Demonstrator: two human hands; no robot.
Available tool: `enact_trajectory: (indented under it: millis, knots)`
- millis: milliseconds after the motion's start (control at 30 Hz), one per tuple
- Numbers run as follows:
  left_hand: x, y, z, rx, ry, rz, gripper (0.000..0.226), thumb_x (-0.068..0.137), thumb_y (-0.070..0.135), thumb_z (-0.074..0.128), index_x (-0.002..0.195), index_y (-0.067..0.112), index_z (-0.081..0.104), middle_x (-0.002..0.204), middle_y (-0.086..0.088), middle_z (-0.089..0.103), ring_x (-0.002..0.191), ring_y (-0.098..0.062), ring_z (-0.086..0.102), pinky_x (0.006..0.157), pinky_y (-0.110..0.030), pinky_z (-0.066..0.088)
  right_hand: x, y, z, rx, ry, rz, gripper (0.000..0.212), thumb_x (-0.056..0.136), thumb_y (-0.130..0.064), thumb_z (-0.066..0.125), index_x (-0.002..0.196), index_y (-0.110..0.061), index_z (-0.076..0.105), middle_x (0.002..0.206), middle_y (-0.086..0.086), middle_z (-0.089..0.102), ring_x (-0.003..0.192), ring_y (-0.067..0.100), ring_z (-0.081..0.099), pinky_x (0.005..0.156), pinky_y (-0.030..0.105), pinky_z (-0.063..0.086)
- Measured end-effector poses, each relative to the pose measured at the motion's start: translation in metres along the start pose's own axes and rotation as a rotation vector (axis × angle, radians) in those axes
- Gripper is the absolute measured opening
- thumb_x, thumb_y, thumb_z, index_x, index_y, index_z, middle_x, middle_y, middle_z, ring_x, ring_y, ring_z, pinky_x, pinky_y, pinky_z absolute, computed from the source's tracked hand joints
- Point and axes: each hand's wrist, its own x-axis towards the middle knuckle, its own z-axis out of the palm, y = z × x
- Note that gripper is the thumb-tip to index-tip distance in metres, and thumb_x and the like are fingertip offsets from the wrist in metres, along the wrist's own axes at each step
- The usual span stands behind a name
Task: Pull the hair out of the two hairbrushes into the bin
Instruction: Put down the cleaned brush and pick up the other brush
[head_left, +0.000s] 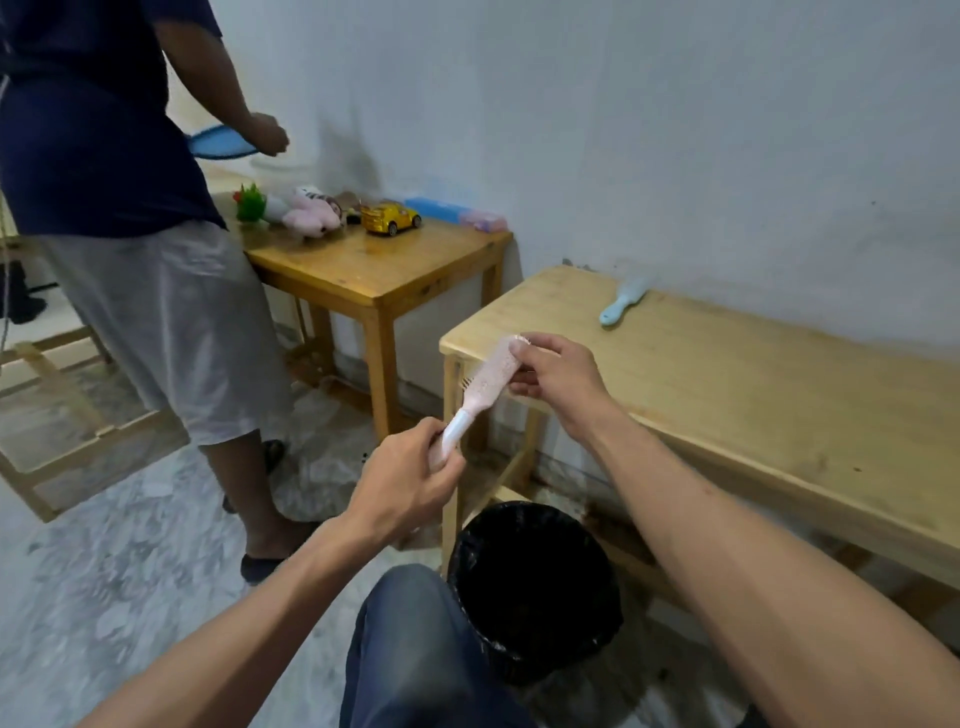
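Note:
A pink hairbrush (485, 382) is held in the air above and left of the black-lined bin (535, 587). My left hand (410, 478) grips its pale handle at the bottom. My right hand (556, 376) pinches the top end of the brush head; the bristles face left, away from me. I cannot make out hair in the brush. A light blue hairbrush (622, 301) lies on the light wooden table (779, 395) near the wall, untouched.
Another person (130, 249) stands at the left holding a blue object, beside a darker small table (384, 265) with a yellow toy car (389, 218), plush toys and boxes. My knee (415, 649) is beside the bin. A wooden frame stands far left.

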Motion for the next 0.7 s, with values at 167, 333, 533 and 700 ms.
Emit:
enact_trajectory:
  millis: [167,333,533,700]
  knots:
    - [0.043,0.033,0.008,-0.031,0.035,0.098,0.025,0.09,0.032,0.065,0.11,0.018,0.069,0.092,0.007,0.067,0.077,-0.01,0.062,0.071,-0.038,0.057,0.034,-0.04,-0.04,0.055,0.087,-0.038,0.032,0.091,-0.015,0.071,0.12,-0.002,0.065,0.093,0.015,0.072,0.069,0.02,0.068,0.063,0.027,0.059]
    - [0.091,0.078,0.043,-0.022,0.012,0.154,0.032,0.095,0.032,0.06,0.119,0.013,0.068,0.103,0.0,0.056,0.082,-0.019,0.058,0.078,-0.036,0.052,0.067,-0.06,-0.091,0.042,0.193,-0.043,0.036,0.092,-0.014,0.07,0.123,-0.015,0.053,0.104,0.017,0.071,0.076,0.023,0.07,0.069,0.032,0.059]
    - [0.146,0.121,0.095,0.075,-0.037,0.185,0.031,0.095,0.038,0.055,0.105,0.012,0.069,0.099,-0.001,0.05,0.073,-0.022,0.058,0.068,-0.037,0.052,0.106,-0.061,-0.154,0.032,0.251,0.017,0.034,0.087,-0.005,0.071,0.119,-0.001,0.063,0.108,0.019,0.075,0.085,0.024,0.076,0.067,0.029,0.06]
    - [0.185,0.141,0.136,0.165,-0.104,0.211,0.028,0.094,0.032,0.054,0.098,0.007,0.067,0.103,-0.009,0.051,0.091,-0.028,0.054,0.076,-0.035,0.043,0.139,-0.051,-0.193,-0.071,0.292,0.122,0.043,0.083,-0.013,0.077,0.123,-0.011,0.06,0.105,0.013,0.076,0.075,0.02,0.072,0.064,0.029,0.058]
